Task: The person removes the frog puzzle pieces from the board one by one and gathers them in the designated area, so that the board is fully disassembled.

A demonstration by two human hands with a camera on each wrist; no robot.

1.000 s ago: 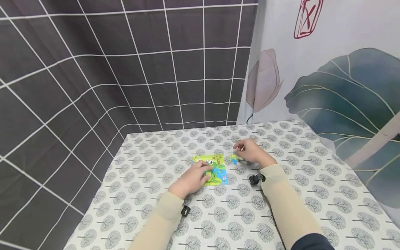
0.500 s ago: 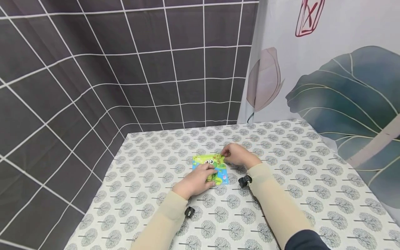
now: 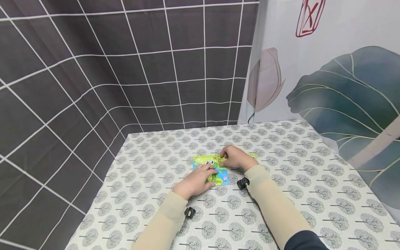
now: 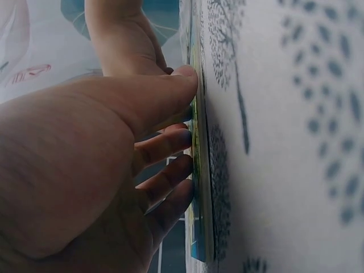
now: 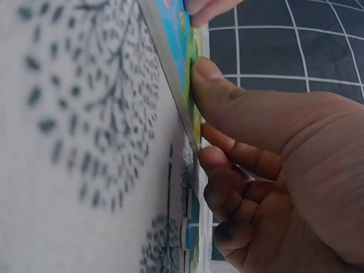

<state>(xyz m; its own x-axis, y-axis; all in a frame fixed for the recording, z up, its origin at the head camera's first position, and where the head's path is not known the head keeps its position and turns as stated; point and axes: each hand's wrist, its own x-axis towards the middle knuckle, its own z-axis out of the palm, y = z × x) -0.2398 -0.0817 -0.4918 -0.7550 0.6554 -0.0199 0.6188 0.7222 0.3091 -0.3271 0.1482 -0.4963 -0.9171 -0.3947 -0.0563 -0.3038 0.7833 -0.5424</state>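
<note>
A bright frog jigsaw puzzle in green, yellow and blue lies flat on the table. My left hand rests on its lower middle, fingers spread and covering part of the frog. In the left wrist view, the left thumb and fingertips touch the face of the thin board. My right hand is at the upper right corner, where thumb and index finger pinch a puzzle piece at the board's surface. The other right fingers are curled beneath, beside the board's edge.
A loose yellow-green piece shows behind the right hand, and loose pieces lie beyond the board in the right wrist view. The tree-print cloth covers the table, with a dark grid curtain behind.
My right hand has moved left from beside a loose piece to the puzzle's upper right corner. The left hand has shifted slightly right. A yellow-green piece has come into sight behind the right hand.
</note>
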